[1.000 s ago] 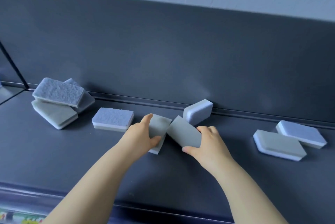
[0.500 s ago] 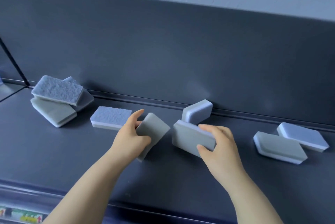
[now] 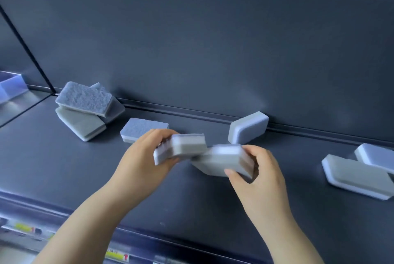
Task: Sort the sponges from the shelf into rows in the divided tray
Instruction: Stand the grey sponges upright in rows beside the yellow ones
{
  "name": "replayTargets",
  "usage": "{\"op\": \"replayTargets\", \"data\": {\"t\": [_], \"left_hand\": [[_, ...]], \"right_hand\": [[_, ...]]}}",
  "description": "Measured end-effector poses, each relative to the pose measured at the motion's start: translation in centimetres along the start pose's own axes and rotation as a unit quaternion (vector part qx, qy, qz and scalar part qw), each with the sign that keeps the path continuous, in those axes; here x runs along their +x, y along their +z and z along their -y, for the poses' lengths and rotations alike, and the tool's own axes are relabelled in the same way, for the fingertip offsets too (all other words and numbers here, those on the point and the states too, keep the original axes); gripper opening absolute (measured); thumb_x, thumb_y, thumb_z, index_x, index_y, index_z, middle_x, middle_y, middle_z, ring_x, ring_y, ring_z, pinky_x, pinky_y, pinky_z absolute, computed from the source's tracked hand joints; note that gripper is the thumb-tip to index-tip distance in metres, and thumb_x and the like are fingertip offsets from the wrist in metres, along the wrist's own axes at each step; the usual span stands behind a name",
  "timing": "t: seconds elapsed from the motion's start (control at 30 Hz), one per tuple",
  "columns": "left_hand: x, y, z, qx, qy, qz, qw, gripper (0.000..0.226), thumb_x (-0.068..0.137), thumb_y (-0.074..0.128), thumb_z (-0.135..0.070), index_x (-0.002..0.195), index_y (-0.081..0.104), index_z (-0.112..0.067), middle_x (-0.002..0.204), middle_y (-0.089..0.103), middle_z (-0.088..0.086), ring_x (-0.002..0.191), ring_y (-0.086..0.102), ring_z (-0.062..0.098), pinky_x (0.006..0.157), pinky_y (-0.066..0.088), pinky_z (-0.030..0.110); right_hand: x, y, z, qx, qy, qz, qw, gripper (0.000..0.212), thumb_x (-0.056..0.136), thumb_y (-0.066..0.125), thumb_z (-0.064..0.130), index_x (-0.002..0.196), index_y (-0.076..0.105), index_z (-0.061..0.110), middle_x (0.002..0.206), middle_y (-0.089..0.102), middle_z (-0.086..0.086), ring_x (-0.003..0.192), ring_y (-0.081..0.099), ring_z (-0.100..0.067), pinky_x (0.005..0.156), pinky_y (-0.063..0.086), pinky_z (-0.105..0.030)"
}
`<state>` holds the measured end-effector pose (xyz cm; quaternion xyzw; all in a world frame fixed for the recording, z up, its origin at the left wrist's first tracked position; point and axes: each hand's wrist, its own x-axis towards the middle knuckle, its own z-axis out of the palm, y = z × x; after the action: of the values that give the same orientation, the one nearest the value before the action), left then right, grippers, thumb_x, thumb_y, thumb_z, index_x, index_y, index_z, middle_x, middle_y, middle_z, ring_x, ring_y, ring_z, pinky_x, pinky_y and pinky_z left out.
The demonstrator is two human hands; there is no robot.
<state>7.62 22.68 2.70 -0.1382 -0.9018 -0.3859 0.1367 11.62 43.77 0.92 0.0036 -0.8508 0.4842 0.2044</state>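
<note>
Dark shelf [image 3: 64,167] is bearing scattered sponges; left hand [image 3: 145,161] is gripping one sponge [image 3: 183,150], right hand [image 3: 262,174] is gripping another sponge [image 3: 223,161].

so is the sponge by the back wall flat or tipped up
Tipped up: the sponge stands on an edge, tilted, its right end raised higher.

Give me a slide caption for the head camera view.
Left hand grips a blurred sponge, right hand a second sponge, over the dark shelf strewn with others.

Shelf [image 3: 53,169]: sponge pile [image 3: 85,112] left, flat sponge [image 3: 141,128], tilted sponge [image 3: 248,128], pair [image 3: 360,175] right.
</note>
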Motion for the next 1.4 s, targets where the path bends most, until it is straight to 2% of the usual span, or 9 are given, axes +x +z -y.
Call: {"op": "replayTargets", "data": {"t": [0.1,0.23,0.37,0.47,0.7,0.93,1.07,1.23,1.4], "left_hand": [[-1.2,-2.9,1.3,0.042,0.033,-0.021,0.998,0.06,0.075,0.075,-0.011,0.109,0.045,-0.049,0.112,0.049,-0.033,0.093,0.056,-0.001,0.078,0.044,0.014],[-4.0,-7.4,3.8,0.109,0.066,-0.055,0.99,0.064,0.076,0.075,-0.014,0.119,0.042,-0.046,0.114,0.044,-0.023,0.079,0.062,0.018,0.061,0.054,0.037],[-7.9,-13.7,7.7,0.071,0.032,-0.092,0.993,0.046,0.079,0.066,-0.047,0.118,0.042,-0.05,0.116,0.043,-0.031,0.091,0.057,-0.001,0.074,0.051,0.016],[-11.6,-19.6,10.8,0.048,0.008,-0.135,0.99,0.047,0.071,0.061,-0.046,0.111,0.042,-0.061,0.113,0.043,-0.038,0.095,0.052,-0.015,0.077,0.039,-0.002],[-21.3,-32.3,18.9,0.125,-0.048,-0.24,0.962,0.049,0.068,0.08,-0.038,0.107,0.052,-0.044,0.11,0.049,-0.038,0.088,0.053,-0.015,0.075,0.037,-0.003],[-25.5,-38.4,23.3,0.114,-0.105,-0.296,0.942,0.049,0.061,0.078,-0.026,0.103,0.057,-0.041,0.09,0.058,-0.031,0.082,0.056,-0.007,0.071,0.034,-0.004],[-24.2,-39.4,25.7,0.078,-0.109,-0.287,0.948,0.047,0.062,0.078,-0.026,0.099,0.058,-0.047,0.096,0.063,-0.024,0.084,0.06,-0.003,0.07,0.038,-0.002],[-20.2,-41.5,28.6,0.084,-0.072,-0.246,0.963,0.053,0.064,0.081,-0.036,0.11,0.057,-0.039,0.104,0.056,-0.029,0.084,0.059,-0.005,0.077,0.04,0.001],[-14.2,-45.3,31.6,0.097,-0.05,-0.256,0.961,0.054,0.062,0.084,-0.041,0.11,0.058,-0.045,0.103,0.06,-0.026,0.084,0.061,-0.002,0.079,0.043,0.005]], "right_hand": [[-0.4,1.7,1.7,-0.024,-0.087,-0.018,0.996,0.043,0.074,0.071,0.021,0.106,0.052,0.044,0.11,0.049,0.023,0.103,0.046,0.009,0.082,0.033,0.0],[-1.3,5.4,5.3,-0.056,-0.198,-0.025,0.978,0.044,0.078,0.057,0.034,0.121,0.052,0.029,0.103,0.046,0.012,0.102,0.043,0.004,0.081,0.031,0.001],[-3.4,11.1,10.7,-0.038,-0.261,-0.005,0.964,0.04,0.079,0.057,0.033,0.119,0.053,0.028,0.105,0.043,0.012,0.099,0.046,0.001,0.084,0.033,-0.004],[-6.2,17.1,14.9,-0.003,-0.293,0.011,0.956,0.04,0.078,0.062,0.027,0.118,0.054,0.024,0.106,0.046,0.008,0.101,0.047,-0.001,0.089,0.033,-0.005],[-12.6,30.5,22.7,0.066,-0.343,0.063,0.935,0.054,0.072,0.074,0.016,0.12,0.051,0.022,0.109,0.05,0.006,0.102,0.052,-0.007,0.083,0.045,-0.018],[-14.8,37.3,27.9,0.095,-0.328,0.1,0.934,0.042,0.078,0.066,0.031,0.116,0.05,0.023,0.108,0.051,0.006,0.101,0.051,-0.004,0.083,0.046,-0.019],[-13.4,39.3,29.0,0.087,-0.316,0.105,0.939,0.04,0.078,0.064,0.031,0.115,0.054,0.02,0.106,0.054,0.004,0.099,0.05,0.0,0.087,0.036,-0.005],[-9.9,41.7,29.8,0.098,-0.27,0.115,0.951,0.04,0.075,0.067,0.032,0.114,0.058,0.025,0.107,0.054,0.01,0.1,0.051,0.0,0.073,0.048,-0.011],[-4.4,44.6,31.5,0.102,-0.246,0.091,0.96,0.043,0.076,0.06,0.041,0.115,0.057,0.025,0.107,0.057,0.01,0.1,0.052,0.0,0.082,0.043,-0.013]]}}
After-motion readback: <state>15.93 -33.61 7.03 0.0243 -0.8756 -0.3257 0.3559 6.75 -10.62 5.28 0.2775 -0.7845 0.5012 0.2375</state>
